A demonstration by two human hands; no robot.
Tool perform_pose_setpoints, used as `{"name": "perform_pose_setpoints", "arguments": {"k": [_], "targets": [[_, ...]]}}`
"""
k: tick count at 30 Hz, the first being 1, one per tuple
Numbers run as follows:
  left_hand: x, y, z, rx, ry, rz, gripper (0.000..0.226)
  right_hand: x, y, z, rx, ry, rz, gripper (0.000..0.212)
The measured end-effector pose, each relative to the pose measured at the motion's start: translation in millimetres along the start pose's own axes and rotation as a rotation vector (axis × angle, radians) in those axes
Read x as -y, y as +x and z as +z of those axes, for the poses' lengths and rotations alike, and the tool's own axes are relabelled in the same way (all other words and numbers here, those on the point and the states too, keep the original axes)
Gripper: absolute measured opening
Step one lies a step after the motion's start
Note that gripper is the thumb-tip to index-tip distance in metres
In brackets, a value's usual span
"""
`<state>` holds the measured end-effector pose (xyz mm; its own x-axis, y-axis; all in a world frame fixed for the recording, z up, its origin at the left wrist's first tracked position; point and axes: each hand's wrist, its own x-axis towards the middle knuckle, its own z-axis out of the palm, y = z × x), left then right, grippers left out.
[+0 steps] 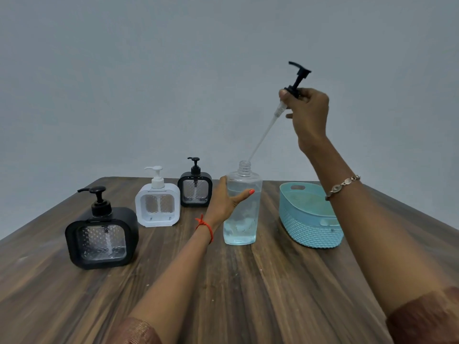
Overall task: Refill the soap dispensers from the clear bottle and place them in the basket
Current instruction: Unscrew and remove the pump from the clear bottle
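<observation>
A clear bottle (240, 219) of pale liquid stands upright mid-table, its neck uncapped. My left hand (227, 202) grips its left side. My right hand (309, 115) is raised above it, holding the black pump head (296, 80); the tip of its long clear tube sits just at the bottle's mouth. Three square dispensers stand to the left, pumps on: a large black one (101, 238) nearest, a white one (157, 203), and a small black one (195, 188) farthest back. A light blue basket (310, 229) sits right of the bottle, with nothing visible inside.
The dark wooden table (223, 281) stretches toward me with bare surface in front of the bottle. Its far edge lies just behind the dispensers and basket, before a plain grey wall. My right forearm crosses over the basket's right side.
</observation>
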<state>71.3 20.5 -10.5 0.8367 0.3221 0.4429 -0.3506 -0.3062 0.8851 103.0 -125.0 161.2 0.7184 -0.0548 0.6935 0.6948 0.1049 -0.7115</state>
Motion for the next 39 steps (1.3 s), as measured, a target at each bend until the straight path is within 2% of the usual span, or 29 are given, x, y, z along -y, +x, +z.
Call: {"name": "perform_pose_setpoints", "arguments": {"k": [3,12,28,39], "targets": [[-1,-1,0,0.003,-0.026,-0.003,0.056,9,5,-6,-0.016,-0.022,-0.019,0.014],[-2,-2,0,0.008,-0.034,0.015,0.057,11,8,-14,-0.016,-0.057,-0.001,0.025],[-2,-2,0,0.015,-0.035,0.013,0.058,16,4,-12,-0.011,-0.037,0.008,0.024],[-2,-1,2,0.013,-0.031,0.013,0.050,24,10,-27,-0.153,-0.003,0.006,0.017]]}}
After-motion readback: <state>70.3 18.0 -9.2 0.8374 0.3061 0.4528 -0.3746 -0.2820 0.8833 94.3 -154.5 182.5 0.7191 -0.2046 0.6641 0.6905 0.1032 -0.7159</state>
